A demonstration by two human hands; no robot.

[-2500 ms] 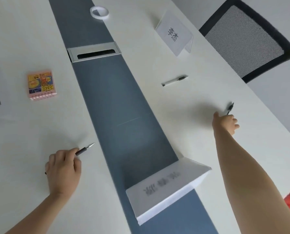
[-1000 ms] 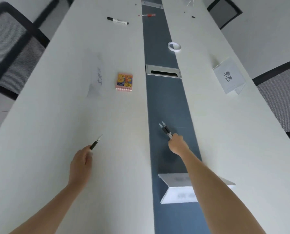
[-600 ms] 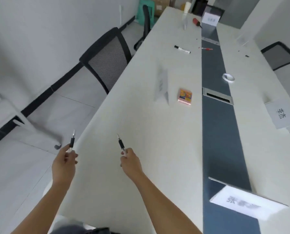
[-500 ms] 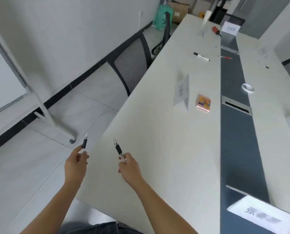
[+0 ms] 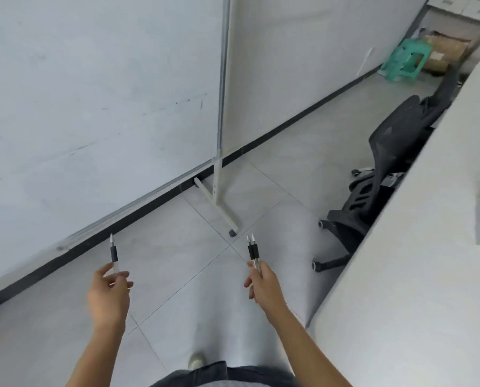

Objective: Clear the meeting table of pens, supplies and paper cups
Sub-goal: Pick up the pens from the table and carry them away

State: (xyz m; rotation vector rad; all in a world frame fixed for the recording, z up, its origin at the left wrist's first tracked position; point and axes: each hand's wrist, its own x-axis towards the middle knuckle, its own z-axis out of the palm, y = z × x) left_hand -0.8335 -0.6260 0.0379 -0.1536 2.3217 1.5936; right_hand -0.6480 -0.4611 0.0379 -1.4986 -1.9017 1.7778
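A large whiteboard [image 5: 99, 88] on a wheeled stand fills the left of the view, above a grey tiled floor [image 5: 275, 169]. The white desk [image 5: 417, 275] runs along the right, a black mesh chair [image 5: 384, 169] tucked against its long edge. Both hands are off the desk, over the floor. The left hand [image 5: 107, 297] pinches one pen [image 5: 113, 254] upright in its fingers; the right hand [image 5: 264, 286] grips two pens [image 5: 253, 251] together, tips up.

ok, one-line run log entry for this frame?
left hand: holds one pen | right hand: holds two pens | view: floor, whiteboard, table edge at right
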